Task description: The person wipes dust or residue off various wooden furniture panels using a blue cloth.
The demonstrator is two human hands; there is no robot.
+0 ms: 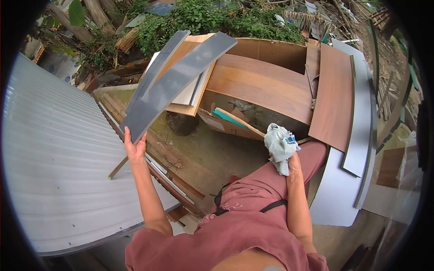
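My left hand [135, 145] grips the near end of a long dark grey board [174, 86], fingers at its edge and underside. The board slants up and away to the right, its far end over a stack of panels. Bunched in my right hand [294, 164] is a light grey cloth [277, 143] with a small blue and dark print; it covers most of the fingers. This hand is near my right thigh, by the open cardboard box. A second dark grey board [153, 72] lies behind the first, across a light wood panel [204, 88].
A wood-look panel [262, 83] spans the cardboard box [275, 49]. Brown and pale panels [333, 95] lean at the right. Corrugated roofing sheet [77, 171] fills the left side. A wooden stick [239, 122] points toward the cloth. Green plants [190, 29] grow behind.
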